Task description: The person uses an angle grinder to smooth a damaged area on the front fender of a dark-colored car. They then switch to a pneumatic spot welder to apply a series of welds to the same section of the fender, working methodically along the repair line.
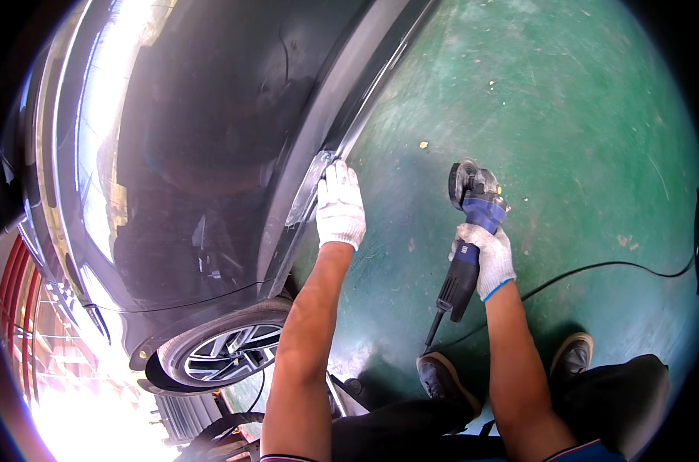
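A worker in white knit gloves stands beside a dark car [203, 115] on a scuffed green workshop floor [565, 169], one hand on the bodywork, the other on a power tool. The right hand [488, 250] is wrapped around the body of a blue-and-black angle grinder [482, 215], thumb side toward the car; the tool hangs over the floor, well apart from the panels, its disc end [459, 185] pointing away from the worker's feet. A black power cord [596, 266] runs from the tail of the grinder, dips near a shoe [443, 379] and sweeps across to the right.

The left hand [340, 206] lies at the lower edge of the car's sill [292, 181] — fingers straight and held close together, their tips beside a glossy pale patch [309, 191]. Whether the hidden thumb pinches anything, I cannot tell; nor can I say if that patch is clear film or bared metal. Nearer the worker, below the left forearm, sits a spoked wheel [230, 350].
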Demonstrator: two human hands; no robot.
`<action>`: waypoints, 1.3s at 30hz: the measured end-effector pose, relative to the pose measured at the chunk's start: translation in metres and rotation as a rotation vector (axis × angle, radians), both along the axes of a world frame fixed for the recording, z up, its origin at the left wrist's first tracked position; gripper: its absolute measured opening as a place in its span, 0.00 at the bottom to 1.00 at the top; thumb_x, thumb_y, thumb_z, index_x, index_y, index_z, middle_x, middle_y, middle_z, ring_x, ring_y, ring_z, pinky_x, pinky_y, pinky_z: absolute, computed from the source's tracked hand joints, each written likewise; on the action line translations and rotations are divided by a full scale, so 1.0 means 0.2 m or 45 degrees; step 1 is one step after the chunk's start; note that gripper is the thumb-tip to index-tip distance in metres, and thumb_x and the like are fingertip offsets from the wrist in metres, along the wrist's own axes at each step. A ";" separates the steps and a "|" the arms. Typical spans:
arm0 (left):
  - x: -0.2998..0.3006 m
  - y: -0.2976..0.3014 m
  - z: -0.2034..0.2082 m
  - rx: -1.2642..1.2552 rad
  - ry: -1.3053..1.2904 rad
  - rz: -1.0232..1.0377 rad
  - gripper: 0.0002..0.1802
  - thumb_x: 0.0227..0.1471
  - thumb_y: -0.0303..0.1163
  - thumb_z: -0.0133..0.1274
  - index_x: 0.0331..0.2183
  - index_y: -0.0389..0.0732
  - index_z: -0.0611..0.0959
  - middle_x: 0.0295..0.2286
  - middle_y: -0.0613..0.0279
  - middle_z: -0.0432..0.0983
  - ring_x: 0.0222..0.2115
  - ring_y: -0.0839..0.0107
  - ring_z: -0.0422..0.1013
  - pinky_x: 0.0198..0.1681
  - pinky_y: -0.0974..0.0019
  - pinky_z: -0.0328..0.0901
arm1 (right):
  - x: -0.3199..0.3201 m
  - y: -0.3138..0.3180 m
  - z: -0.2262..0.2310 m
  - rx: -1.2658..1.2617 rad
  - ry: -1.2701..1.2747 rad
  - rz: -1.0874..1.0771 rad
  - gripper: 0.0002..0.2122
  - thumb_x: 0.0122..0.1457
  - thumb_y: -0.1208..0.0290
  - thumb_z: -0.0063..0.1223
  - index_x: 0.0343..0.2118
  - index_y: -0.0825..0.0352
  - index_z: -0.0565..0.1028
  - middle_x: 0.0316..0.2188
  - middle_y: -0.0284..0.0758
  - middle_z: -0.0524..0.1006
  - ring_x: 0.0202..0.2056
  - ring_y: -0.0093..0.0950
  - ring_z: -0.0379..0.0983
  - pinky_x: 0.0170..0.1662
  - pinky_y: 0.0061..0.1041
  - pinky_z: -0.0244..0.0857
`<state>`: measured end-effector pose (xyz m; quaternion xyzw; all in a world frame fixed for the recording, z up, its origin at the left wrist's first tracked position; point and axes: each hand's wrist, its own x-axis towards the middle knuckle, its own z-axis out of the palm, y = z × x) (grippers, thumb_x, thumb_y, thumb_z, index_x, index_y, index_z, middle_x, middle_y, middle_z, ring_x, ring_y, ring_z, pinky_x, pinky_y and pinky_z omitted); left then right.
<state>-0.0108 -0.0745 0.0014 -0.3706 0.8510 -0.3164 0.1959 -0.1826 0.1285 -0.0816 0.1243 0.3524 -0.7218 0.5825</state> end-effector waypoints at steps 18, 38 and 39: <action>0.61 0.10 -0.12 -0.072 -0.072 0.031 0.35 0.54 0.28 0.40 0.62 0.29 0.59 0.66 0.46 0.47 0.67 0.50 0.44 0.69 0.51 0.41 | 0.02 -0.02 -0.12 0.064 0.034 0.032 0.17 0.47 0.75 0.64 0.38 0.70 0.68 0.24 0.37 0.73 0.21 0.29 0.73 0.25 0.31 0.71; 0.05 0.04 -0.06 -0.157 -0.013 0.102 0.40 0.49 0.36 0.53 0.62 0.33 0.62 0.66 0.44 0.46 0.38 0.61 0.72 0.42 0.58 0.68 | 0.10 -0.05 -0.13 0.132 0.034 0.169 0.15 0.47 0.78 0.62 0.36 0.71 0.69 0.23 0.38 0.73 0.20 0.30 0.72 0.23 0.32 0.70; 0.07 0.05 -0.05 -0.102 -0.016 0.163 0.39 0.50 0.35 0.52 0.61 0.33 0.63 0.66 0.45 0.46 0.37 0.61 0.73 0.42 0.58 0.68 | 0.10 -0.05 -0.14 0.133 0.035 0.171 0.15 0.46 0.78 0.62 0.36 0.71 0.68 0.23 0.38 0.73 0.20 0.30 0.72 0.23 0.32 0.70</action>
